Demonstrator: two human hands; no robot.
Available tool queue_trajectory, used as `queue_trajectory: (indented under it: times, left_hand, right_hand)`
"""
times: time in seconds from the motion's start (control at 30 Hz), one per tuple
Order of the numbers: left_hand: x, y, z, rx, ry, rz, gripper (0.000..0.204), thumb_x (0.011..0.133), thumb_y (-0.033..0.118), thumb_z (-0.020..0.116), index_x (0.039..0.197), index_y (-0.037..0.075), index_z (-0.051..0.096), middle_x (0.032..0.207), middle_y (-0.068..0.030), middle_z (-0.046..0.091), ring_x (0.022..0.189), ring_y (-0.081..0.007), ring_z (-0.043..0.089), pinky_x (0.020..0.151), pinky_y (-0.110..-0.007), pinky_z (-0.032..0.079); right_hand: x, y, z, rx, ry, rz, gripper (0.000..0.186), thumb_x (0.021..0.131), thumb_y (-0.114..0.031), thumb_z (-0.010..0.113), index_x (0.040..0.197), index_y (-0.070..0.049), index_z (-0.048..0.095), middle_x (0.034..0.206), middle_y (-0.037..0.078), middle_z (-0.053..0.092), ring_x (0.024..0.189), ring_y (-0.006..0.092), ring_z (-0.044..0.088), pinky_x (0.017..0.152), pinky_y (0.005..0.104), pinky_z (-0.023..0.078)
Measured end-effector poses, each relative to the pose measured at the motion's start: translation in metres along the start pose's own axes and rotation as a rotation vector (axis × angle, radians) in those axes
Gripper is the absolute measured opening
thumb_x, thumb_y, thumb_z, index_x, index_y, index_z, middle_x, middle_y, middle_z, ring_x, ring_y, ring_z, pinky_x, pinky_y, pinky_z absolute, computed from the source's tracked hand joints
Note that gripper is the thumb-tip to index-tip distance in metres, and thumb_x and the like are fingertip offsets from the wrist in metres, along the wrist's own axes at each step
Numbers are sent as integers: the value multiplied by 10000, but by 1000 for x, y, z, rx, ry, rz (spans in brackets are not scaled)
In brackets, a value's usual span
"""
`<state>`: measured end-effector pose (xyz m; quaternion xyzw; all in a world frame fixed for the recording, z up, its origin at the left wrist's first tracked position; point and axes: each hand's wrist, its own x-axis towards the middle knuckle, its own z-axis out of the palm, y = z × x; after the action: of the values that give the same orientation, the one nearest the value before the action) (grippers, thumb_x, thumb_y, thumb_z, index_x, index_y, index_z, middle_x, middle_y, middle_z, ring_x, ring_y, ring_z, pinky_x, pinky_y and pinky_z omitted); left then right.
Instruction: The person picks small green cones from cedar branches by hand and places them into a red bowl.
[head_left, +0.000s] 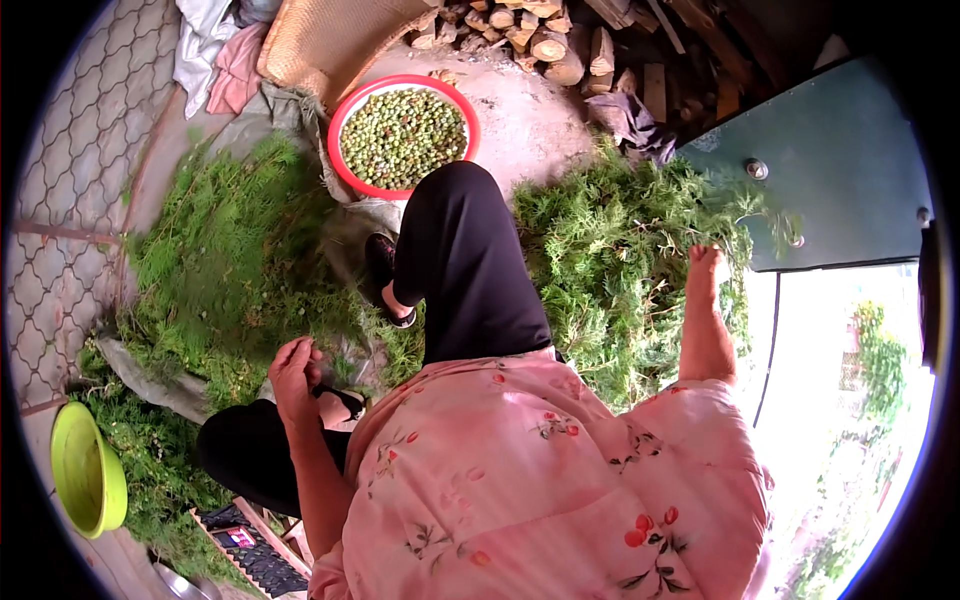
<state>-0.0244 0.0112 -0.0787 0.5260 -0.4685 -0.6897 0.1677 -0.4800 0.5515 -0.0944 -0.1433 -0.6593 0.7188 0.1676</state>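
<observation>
My right hand [706, 264] reaches out to the right with its fingers closed on a feathery green conifer sprig [765, 214]. It hangs over a heap of cut evergreen branches [610, 270] beside my knee. My left hand [294, 372] is above my other knee, fingers curled and pressed together; whatever they may hold is too small to make out. Loose green foliage [240, 250] spreads over a cloth on the left. Beyond my raised knee stands a red-rimmed basin [474, 125] full of small green round fruits or seeds [400, 135].
A yellow-green basin [68, 470] stands on more branches at the lower left. Woven matting [320, 45] leans at the back, near stacked firewood [545, 45]. A dark green metal panel [830, 160] blocks the right. A dark slatted seat or rack [250, 545] lies beside me.
</observation>
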Motion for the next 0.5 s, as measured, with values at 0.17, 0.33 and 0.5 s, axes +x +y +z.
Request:
queue_trajectory:
  times: [0.17, 0.33, 0.5]
  left_hand:
    - [-8, 16, -9, 29, 49, 21, 149, 828, 146, 569, 928, 42, 609, 684, -9, 574, 484, -48, 416, 417, -179, 289]
    - [-12, 54, -22, -106, 111, 101, 169, 777, 148, 634, 891, 26, 612, 690, -38, 576, 455, -46, 389, 393, -168, 245]
    - [3, 78, -61, -241, 112, 248, 170, 796, 131, 601, 907, 3, 604, 690, -44, 579, 460, -59, 427, 396, -185, 279]
  right_hand:
    - [-89, 14, 95, 74, -11, 302, 84, 799, -46, 492, 789, 11, 553, 721, 118, 577, 634, 208, 559, 571, 336, 504]
    - [-109, 52, 173, 301, -509, 434, 62, 754, -53, 529, 694, -38, 530, 680, 80, 545, 631, 221, 536, 626, 358, 501]
    - [-220, -46, 280, 281, -707, 399, 81, 834, -58, 518, 898, -22, 552, 799, 79, 582, 703, 198, 570, 655, 331, 498]
